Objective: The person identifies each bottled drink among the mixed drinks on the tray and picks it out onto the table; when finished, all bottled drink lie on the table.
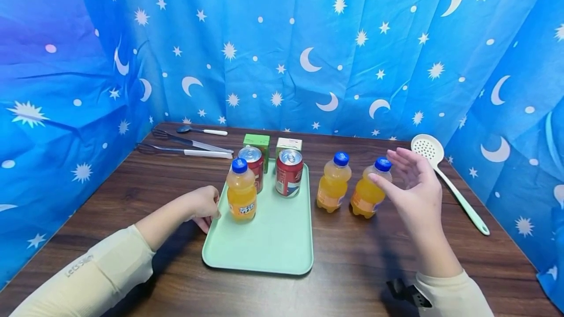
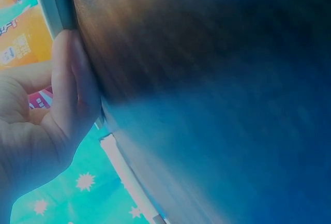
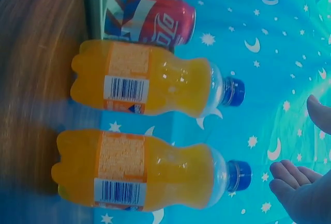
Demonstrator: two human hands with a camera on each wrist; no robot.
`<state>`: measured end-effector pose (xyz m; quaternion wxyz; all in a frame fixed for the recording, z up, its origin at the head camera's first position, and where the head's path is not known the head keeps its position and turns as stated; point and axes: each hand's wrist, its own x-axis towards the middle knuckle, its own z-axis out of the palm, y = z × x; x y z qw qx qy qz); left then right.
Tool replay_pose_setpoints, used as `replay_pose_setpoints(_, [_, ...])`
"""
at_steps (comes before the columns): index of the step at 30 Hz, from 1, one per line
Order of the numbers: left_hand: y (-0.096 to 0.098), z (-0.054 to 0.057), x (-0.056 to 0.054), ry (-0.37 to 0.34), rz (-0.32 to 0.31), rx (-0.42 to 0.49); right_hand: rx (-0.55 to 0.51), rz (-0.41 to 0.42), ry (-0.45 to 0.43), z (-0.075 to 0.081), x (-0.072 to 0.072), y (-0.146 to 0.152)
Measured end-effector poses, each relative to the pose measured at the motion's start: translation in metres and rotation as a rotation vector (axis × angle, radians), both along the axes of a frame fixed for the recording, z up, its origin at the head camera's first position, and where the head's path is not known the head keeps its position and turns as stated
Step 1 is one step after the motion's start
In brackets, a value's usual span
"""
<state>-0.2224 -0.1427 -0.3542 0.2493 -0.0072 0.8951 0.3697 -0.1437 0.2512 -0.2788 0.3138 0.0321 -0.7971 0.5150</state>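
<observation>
My left hand (image 1: pixel 205 205) pinches the left rim of a light green tray (image 1: pixel 260 253); in the left wrist view its fingers (image 2: pixel 63 74) lie along the tray's side. On the tray stand an orange soda bottle (image 1: pixel 242 194) with a blue cap, two red cola cans (image 1: pixel 289 175) and, at the far end, a green carton (image 1: pixel 257 140) and a white-topped carton (image 1: pixel 289 144). To its right two more orange soda bottles (image 1: pixel 333 185) (image 1: pixel 367 194) stand upright on the table. Beside the rightmost one, my right hand (image 1: pixel 416 190) is spread with nothing in it; the right wrist view shows it apart from the caps.
At the table's right side lies a skimmer (image 1: pixel 460 197) with a pale green handle. White-handled utensils (image 1: pixel 207 152) and a dark-ended spoon (image 1: pixel 207 131) lie at the back left. A blue star-and-moon cloth (image 1: pixel 264 28) hangs around the wooden table (image 1: pixel 352 268).
</observation>
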Motion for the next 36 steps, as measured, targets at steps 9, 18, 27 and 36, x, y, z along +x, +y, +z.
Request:
replay_pose_setpoints(9, [0.0,0.003,0.003,-0.004,-0.003,-0.004,0.043,0.129,0.064,-0.005,0.003,-0.017])
replay_pose_setpoints(18, [0.0,0.0,0.001,0.009,-0.003,-0.008,0.088,0.297,-0.049,-0.017,0.003,-0.031])
replay_pose_setpoints(27, [0.0,-0.001,0.0,0.0,0.004,0.002,0.047,0.39,-0.222,-0.032,0.0,-0.043])
replay_pose_setpoints(36, [-0.001,-0.002,0.0,0.002,-0.003,0.018,0.049,0.413,-0.238,-0.037,-0.002,-0.047])
